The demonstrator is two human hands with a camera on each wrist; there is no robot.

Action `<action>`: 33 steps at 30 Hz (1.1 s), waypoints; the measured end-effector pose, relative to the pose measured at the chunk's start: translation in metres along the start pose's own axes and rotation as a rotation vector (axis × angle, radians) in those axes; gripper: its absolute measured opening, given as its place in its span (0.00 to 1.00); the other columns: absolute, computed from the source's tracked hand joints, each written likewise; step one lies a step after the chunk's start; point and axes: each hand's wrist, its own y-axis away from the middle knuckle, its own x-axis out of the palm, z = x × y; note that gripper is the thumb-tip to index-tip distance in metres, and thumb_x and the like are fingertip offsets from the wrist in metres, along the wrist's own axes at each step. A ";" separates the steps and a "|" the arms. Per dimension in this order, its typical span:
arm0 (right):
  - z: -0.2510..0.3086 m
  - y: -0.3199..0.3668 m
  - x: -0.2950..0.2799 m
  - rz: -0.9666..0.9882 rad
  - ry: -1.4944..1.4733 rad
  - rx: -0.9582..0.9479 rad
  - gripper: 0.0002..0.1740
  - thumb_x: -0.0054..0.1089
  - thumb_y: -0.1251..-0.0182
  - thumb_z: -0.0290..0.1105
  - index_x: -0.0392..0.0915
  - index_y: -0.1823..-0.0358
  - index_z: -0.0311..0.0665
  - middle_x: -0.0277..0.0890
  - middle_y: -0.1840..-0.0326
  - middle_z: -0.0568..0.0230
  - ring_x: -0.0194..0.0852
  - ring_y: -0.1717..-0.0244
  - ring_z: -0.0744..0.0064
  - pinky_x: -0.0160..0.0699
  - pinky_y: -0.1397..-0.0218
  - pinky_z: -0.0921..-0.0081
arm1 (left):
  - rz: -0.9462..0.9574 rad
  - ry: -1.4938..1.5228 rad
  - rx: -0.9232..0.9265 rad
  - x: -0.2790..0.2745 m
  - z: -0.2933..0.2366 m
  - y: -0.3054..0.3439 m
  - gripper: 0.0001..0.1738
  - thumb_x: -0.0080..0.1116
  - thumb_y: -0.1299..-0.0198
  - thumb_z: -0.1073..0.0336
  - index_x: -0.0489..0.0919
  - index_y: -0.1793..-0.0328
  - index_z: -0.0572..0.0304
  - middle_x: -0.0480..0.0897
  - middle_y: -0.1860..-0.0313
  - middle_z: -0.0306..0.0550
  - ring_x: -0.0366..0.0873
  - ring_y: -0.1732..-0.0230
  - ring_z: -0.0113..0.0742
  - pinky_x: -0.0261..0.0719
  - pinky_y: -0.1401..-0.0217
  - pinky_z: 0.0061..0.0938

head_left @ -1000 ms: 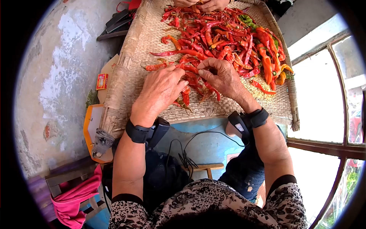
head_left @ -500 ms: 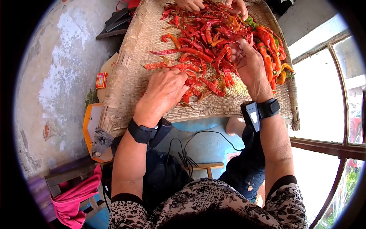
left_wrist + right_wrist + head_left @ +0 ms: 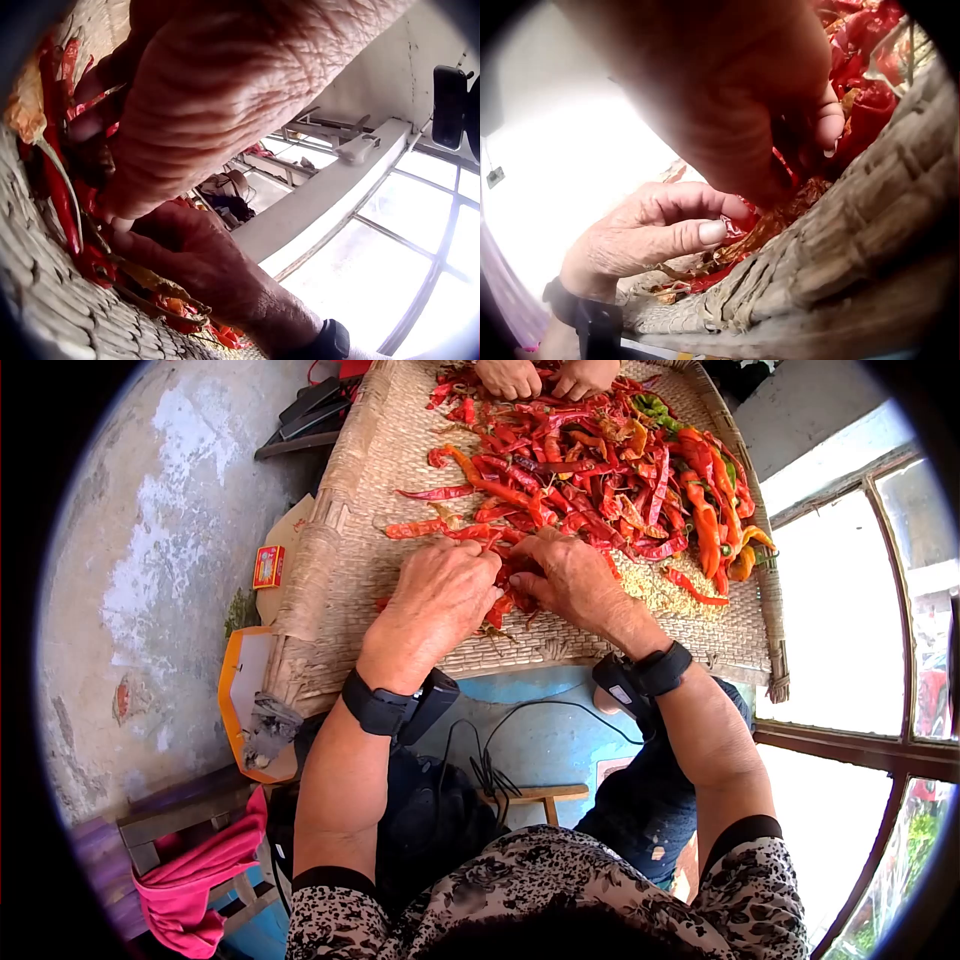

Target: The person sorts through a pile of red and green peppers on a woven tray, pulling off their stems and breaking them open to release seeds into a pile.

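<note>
Dried red chili peppers (image 3: 560, 465) lie heaped on a woven tray (image 3: 350, 490). At the tray's near edge, my left hand (image 3: 435, 595) bends over several red chilies. In the right wrist view, its thumb and forefinger pinch a wrinkled red chili (image 3: 739, 225). My right hand (image 3: 580, 585) is close beside it, fingers bent down among the chilies, thumb toward the left fingertips. Its grasp is mostly hidden, so I cannot tell whether it holds one. A dry brown stalk (image 3: 161, 281) lies beside the hands in the left wrist view.
Another person's hands (image 3: 510, 378) work at the tray's far end. Fresh orange-red peppers (image 3: 705, 525) lie along the right side, with pale seeds (image 3: 665, 590) scattered nearby. A windowed wall (image 3: 830, 590) stands right; a wooden stool (image 3: 545, 797) and cables are below.
My right hand swung out over the heap with fingers spread, then came back beside the left hand. The left hand stayed nearly in place. The other person's hands shifted at the far end.
</note>
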 end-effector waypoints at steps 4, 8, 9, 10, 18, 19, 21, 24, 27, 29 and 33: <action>-0.004 -0.001 0.004 0.028 -0.005 -0.043 0.16 0.64 0.40 0.33 0.78 0.51 0.37 0.78 0.56 0.50 0.78 0.55 0.48 0.78 0.52 0.59 | 0.007 0.002 -0.003 0.001 -0.001 0.001 0.09 0.61 0.44 0.65 0.78 0.62 0.63 0.80 0.64 0.54 0.77 0.57 0.52 0.76 0.51 0.41; -0.003 0.002 0.007 -0.067 0.001 -0.125 0.14 0.66 0.44 0.32 0.78 0.57 0.39 0.79 0.60 0.53 0.80 0.58 0.49 0.80 0.59 0.57 | 0.001 -0.008 -0.007 0.003 -0.001 0.001 0.10 0.60 0.44 0.65 0.78 0.60 0.63 0.80 0.63 0.54 0.77 0.57 0.52 0.76 0.51 0.42; -0.002 0.002 0.005 -0.054 -0.007 -0.144 0.13 0.65 0.45 0.31 0.78 0.57 0.39 0.79 0.59 0.53 0.80 0.58 0.49 0.80 0.60 0.58 | 0.016 -0.016 -0.005 0.002 -0.001 0.000 0.10 0.60 0.44 0.65 0.78 0.60 0.63 0.80 0.63 0.54 0.77 0.57 0.53 0.76 0.51 0.42; -0.002 0.002 0.002 -0.056 -0.008 -0.141 0.13 0.65 0.45 0.31 0.78 0.57 0.39 0.79 0.59 0.53 0.80 0.58 0.49 0.80 0.60 0.58 | 0.018 -0.016 -0.002 0.003 -0.001 0.000 0.10 0.60 0.44 0.65 0.78 0.60 0.63 0.80 0.63 0.54 0.77 0.57 0.53 0.76 0.51 0.42; -0.003 0.006 -0.009 -0.050 -0.078 -0.101 0.14 0.62 0.43 0.28 0.78 0.54 0.37 0.80 0.60 0.52 0.81 0.58 0.50 0.80 0.58 0.57 | 0.044 -0.016 -0.002 0.000 -0.002 -0.001 0.12 0.59 0.43 0.65 0.79 0.56 0.65 0.80 0.61 0.55 0.76 0.55 0.54 0.75 0.49 0.42; -0.003 0.007 -0.005 -0.050 -0.079 -0.100 0.14 0.62 0.43 0.28 0.78 0.54 0.37 0.80 0.60 0.52 0.81 0.58 0.50 0.80 0.58 0.57 | 0.045 -0.015 -0.001 0.001 -0.002 0.000 0.12 0.59 0.43 0.65 0.79 0.56 0.65 0.80 0.61 0.55 0.76 0.55 0.54 0.75 0.49 0.42; -0.002 0.008 0.005 -0.077 0.081 -0.133 0.14 0.61 0.43 0.28 0.77 0.54 0.35 0.80 0.60 0.50 0.81 0.58 0.49 0.80 0.58 0.57 | 0.015 -0.028 0.007 0.003 -0.001 0.000 0.12 0.59 0.43 0.65 0.78 0.57 0.65 0.80 0.60 0.56 0.76 0.54 0.54 0.75 0.48 0.41; -0.003 0.006 0.004 -0.048 0.006 -0.155 0.15 0.62 0.44 0.27 0.77 0.54 0.35 0.80 0.61 0.49 0.81 0.58 0.48 0.80 0.58 0.57 | 0.007 -0.043 0.029 0.004 -0.001 0.000 0.11 0.59 0.43 0.65 0.78 0.58 0.65 0.80 0.61 0.56 0.76 0.54 0.54 0.75 0.48 0.41; -0.003 0.005 -0.003 0.015 0.055 -0.125 0.13 0.61 0.45 0.26 0.77 0.56 0.34 0.80 0.63 0.48 0.80 0.59 0.47 0.80 0.58 0.57 | 0.013 -0.029 0.017 0.004 -0.001 -0.001 0.10 0.59 0.44 0.65 0.77 0.60 0.64 0.79 0.62 0.56 0.76 0.54 0.54 0.75 0.47 0.41; -0.005 0.004 -0.002 0.002 0.048 -0.139 0.12 0.61 0.45 0.26 0.77 0.58 0.34 0.80 0.65 0.48 0.80 0.60 0.46 0.80 0.59 0.57 | 0.017 -0.022 0.021 0.004 -0.001 -0.001 0.10 0.60 0.44 0.65 0.77 0.60 0.64 0.79 0.62 0.55 0.76 0.54 0.54 0.75 0.47 0.41; -0.003 0.005 -0.005 0.044 0.074 -0.121 0.11 0.59 0.43 0.25 0.76 0.57 0.34 0.79 0.63 0.50 0.79 0.60 0.47 0.79 0.58 0.59 | 0.015 -0.012 0.023 0.005 0.000 -0.001 0.10 0.60 0.45 0.65 0.76 0.62 0.64 0.79 0.64 0.54 0.76 0.54 0.53 0.75 0.48 0.41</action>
